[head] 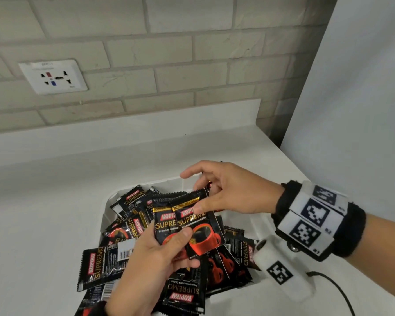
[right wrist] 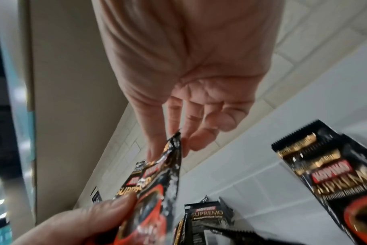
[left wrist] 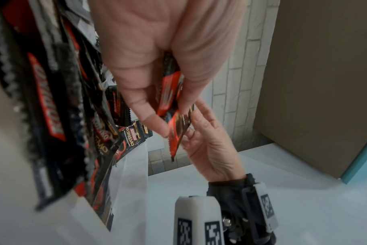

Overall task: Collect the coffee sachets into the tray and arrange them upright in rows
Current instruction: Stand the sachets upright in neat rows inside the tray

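Note:
Over the white tray my left hand grips two overlapping black-and-red coffee sachets, thumb across their fronts. My right hand meets their top edge, thumb on the front sachet, fingers loosely behind and index stretched out. The left wrist view shows the held sachets edge-on between my left hand and the right hand. In the right wrist view the top corner of the held sachets sits between the thumb and fingers of my right hand. Several loose sachets lie jumbled flat in the tray.
More sachets spill over the tray's near left side onto the white counter. A brick wall with a socket stands behind. A tall pale panel borders the counter on the right. A black cable trails from my right wrist.

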`<state>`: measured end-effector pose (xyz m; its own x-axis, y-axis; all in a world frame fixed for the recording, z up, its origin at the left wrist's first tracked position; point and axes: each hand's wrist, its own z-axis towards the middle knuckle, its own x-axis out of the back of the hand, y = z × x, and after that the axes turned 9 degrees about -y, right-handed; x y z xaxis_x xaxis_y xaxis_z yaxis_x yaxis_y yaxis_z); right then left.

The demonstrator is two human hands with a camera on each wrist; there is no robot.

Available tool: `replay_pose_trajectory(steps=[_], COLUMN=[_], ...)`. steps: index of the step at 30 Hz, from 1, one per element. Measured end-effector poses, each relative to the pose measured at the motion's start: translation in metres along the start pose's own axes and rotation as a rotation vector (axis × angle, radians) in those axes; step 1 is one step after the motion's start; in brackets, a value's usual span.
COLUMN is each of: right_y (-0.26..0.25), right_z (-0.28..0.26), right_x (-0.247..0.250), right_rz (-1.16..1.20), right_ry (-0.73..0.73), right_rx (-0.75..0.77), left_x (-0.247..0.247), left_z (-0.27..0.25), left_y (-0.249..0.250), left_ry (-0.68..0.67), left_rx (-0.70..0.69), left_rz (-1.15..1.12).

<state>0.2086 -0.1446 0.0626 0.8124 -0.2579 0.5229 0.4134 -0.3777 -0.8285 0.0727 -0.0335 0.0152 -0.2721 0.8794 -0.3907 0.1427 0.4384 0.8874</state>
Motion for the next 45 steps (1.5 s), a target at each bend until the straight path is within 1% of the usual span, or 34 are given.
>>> replay_pose_trajectory(steps=[3,4,6,8,9,10,12,14,16,20,25,31,33,35,37,39,42,45], right_y=[-0.005,-0.005,-0.003,-0.004,-0.005,-0.006,-0.006,-0.005,-0.002,0.002,0.005,0.004,0.003,0.003,0.007,0.016,0.032,0.046], right_z=[0.002,0.003,0.004,0.003,0.0,-0.002,-0.006,-0.006,-0.003,0.004,0.008,0.004,0.0,-0.002,-0.003,-0.001,0.006,0.013], right_x=[0.004,0.007,0.017,0.028,0.031,0.032,0.03,0.023,0.016,0.006,-0.003,-0.004,0.002,0.014,0.03,0.044,0.055,0.053], right_rz=[-0.093,-0.12,-0.132,-0.041,0.03,0.09,0.144,0.139,0.156,0.204,0.098,0.084,0.106,0.115,0.066,-0.032,-0.204,-0.458], right_ry=[-0.008,0.014,0.113,0.169,0.15,0.101,-0.036,-0.145,-0.177,-0.134,-0.095,-0.044,-0.04,0.015,0.1,0.15,0.092,0.018], right_rx=[-0.014,-0.021,-0.012,-0.011,-0.013,-0.012,-0.006,-0.007,-0.019,-0.018,-0.017,-0.03,-0.035,-0.044,-0.068,-0.118,-0.222,-0.309], left_x=[-0.003,-0.004,-0.004,0.0,0.001,0.003,0.006,0.006,0.004,0.001,0.005,0.001,0.003,0.005,0.008,0.011,0.014,0.015], left_z=[0.0,0.0,-0.001,0.0,-0.001,-0.001,-0.001,0.001,0.002,0.001,0.003,0.003,0.003,0.004,0.003,0.004,0.004,0.003], left_y=[0.001,0.001,0.003,0.004,0.006,0.006,0.005,0.003,0.002,0.002,-0.002,-0.001,0.0,0.001,0.003,0.005,0.004,0.004], left_ry=[-0.025,-0.03,-0.014,0.016,0.037,0.063,0.086,0.063,0.036,0.066,0.141,0.112,0.1,0.102,0.118,0.124,0.148,0.159], left_rx=[0.011,0.012,0.027,0.048,0.058,0.059,0.051,0.038,0.02,-0.049,-0.075,-0.072,-0.06,-0.07,-0.086,-0.091,-0.103,-0.106], left_rz=[-0.002,-0.012,-0.059,-0.13,-0.146,-0.153,-0.142,-0.094,-0.031,0.02,0.054,0.064,0.053,0.046,0.036,0.026,0.012,-0.011])
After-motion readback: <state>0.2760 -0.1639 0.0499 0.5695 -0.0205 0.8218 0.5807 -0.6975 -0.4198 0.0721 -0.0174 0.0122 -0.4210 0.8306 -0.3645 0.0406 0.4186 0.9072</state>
